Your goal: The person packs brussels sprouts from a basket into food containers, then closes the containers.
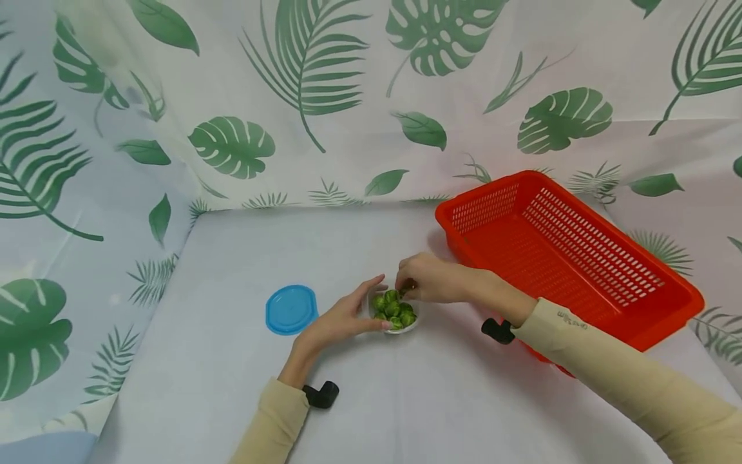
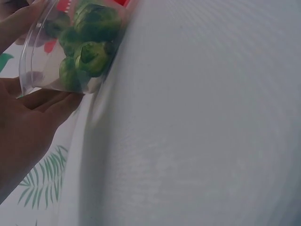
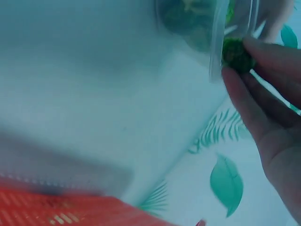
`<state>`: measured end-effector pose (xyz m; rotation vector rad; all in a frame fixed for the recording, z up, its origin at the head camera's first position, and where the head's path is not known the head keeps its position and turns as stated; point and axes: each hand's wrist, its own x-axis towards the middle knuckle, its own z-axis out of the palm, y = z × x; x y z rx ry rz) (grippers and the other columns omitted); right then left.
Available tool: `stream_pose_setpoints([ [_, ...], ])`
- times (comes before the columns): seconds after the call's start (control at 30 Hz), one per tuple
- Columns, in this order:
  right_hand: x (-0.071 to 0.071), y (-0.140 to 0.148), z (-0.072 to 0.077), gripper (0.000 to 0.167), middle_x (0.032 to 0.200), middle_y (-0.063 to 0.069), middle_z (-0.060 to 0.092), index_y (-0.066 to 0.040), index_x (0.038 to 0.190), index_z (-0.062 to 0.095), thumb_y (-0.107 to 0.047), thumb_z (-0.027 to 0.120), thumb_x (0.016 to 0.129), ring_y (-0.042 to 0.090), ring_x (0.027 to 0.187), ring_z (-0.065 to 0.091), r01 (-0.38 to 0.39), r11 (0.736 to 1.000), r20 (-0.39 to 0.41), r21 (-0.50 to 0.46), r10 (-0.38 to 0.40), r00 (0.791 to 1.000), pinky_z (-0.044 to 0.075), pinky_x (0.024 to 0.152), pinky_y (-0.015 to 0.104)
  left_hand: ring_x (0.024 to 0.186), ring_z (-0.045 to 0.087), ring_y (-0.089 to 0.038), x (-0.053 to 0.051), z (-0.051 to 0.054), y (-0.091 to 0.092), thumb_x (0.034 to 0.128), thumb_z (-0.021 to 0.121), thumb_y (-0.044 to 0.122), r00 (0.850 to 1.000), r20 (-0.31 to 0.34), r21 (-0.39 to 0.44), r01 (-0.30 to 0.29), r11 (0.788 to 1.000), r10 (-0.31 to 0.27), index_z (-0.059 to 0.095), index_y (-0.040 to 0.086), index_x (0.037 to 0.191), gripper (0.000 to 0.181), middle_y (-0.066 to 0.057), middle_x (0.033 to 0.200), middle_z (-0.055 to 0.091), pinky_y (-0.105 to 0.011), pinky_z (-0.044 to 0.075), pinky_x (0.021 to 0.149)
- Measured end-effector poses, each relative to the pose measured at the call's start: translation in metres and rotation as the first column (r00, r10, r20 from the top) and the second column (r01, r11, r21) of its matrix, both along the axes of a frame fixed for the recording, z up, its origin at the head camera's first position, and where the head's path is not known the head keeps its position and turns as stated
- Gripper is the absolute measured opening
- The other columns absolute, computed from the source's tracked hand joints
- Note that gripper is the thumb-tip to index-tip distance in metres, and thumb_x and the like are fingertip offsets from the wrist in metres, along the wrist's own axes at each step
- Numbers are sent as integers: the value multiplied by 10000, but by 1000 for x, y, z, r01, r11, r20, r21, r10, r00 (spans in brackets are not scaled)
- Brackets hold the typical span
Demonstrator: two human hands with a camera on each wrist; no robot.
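Observation:
A clear plastic container (image 1: 400, 332) with several green Brussels sprouts (image 1: 394, 308) in it stands on the white tabletop, at the middle of the head view. My left hand (image 1: 342, 320) holds its left side, thumb at the near rim and fingers round the far side. In the left wrist view the sprouts (image 2: 94, 59) show through the container's wall (image 2: 28, 70). At the container's right rim, my right hand (image 1: 431, 277) pinches one Brussels sprout (image 3: 237, 56) between thumb and fingertips. The right wrist view shows this sprout right beside the rim.
Left of the left hand, a blue lid (image 1: 292, 310) lies flat on the table (image 1: 232, 361). A large red slotted basket (image 1: 580, 258) stands at the right, partly behind the right forearm. Leaf-printed cloth (image 1: 348, 96) hangs behind and beside the table.

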<state>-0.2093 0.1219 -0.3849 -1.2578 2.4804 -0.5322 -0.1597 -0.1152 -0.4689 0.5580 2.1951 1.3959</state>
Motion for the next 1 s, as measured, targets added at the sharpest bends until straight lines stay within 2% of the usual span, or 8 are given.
stream_pose_setpoints([
  [0.3, 21, -12, -9, 102, 928, 67, 710, -24, 985, 812, -2, 766, 896, 173, 866, 612, 4, 987, -160, 162, 22, 987, 612, 816, 274, 1587, 186, -233, 5, -5, 5, 928, 759, 446, 1000, -4, 20, 7, 1000, -7, 208, 270, 1658, 931, 34, 1663, 352, -572, 229, 1252],
  [0.5, 30, -11, -14, 194, 983, 75, 733, -37, 1069, 797, -7, 791, 877, 192, 913, 640, -5, 987, -205, 160, 38, 978, 609, 845, 284, 1579, 214, -252, 8, -8, 2, 925, 759, 460, 1000, -19, 10, 6, 1000, -6, 221, 260, 1655, 928, 14, 1665, 354, -588, 250, 1239],
  [0.57, 33, -11, -16, 224, 989, 76, 730, -42, 1079, 795, -6, 811, 859, 188, 909, 652, -10, 989, -248, 149, 47, 968, 609, 839, 275, 1576, 226, -257, 9, -8, 0, 928, 759, 451, 1000, -28, 17, -2, 1000, 3, 226, 253, 1654, 923, 17, 1649, 383, -593, 251, 1236],
  [0.73, 42, -13, -24, 245, 950, 69, 703, -46, 1066, 802, -43, 856, 827, 164, 861, 648, -39, 986, -369, 164, 98, 924, 606, 787, 221, 1582, 205, -280, 14, -11, -7, 932, 755, 444, 1000, -9, 14, 5, 1000, -5, 213, 245, 1658, 927, 4, 1636, 403, -615, 232, 1236],
  [0.87, 41, -15, -25, 223, 907, 52, 670, -35, 1043, 795, -26, 850, 828, 152, 829, 615, -23, 986, -416, 167, 92, 905, 596, 771, 206, 1581, 204, -278, 11, -8, -7, 933, 754, 448, 999, -42, 1, 4, 1000, -4, 213, 251, 1657, 926, 1, 1639, 399, -613, 233, 1237],
  [0.97, 35, -16, -18, 211, 903, 48, 670, -42, 1018, 796, -6, 852, 818, 157, 825, 623, 22, 983, -424, 184, 59, 904, 601, 779, 227, 1578, 217, -262, 3, -3, -2, 937, 745, 460, 997, -79, 16, 4, 1000, -3, 216, 265, 1656, 914, 21, 1635, 405, -600, 242, 1237],
  [1.0, 35, -19, -18, 211, 906, 49, 676, -46, 1013, 799, -1, 853, 814, 159, 825, 633, 21, 981, -411, 192, 61, 910, 604, 784, 234, 1580, 214, -261, 4, -4, -5, 937, 742, 467, 997, -75, 12, 6, 1000, -5, 214, 269, 1656, 915, 27, 1636, 403, -598, 241, 1239],
])
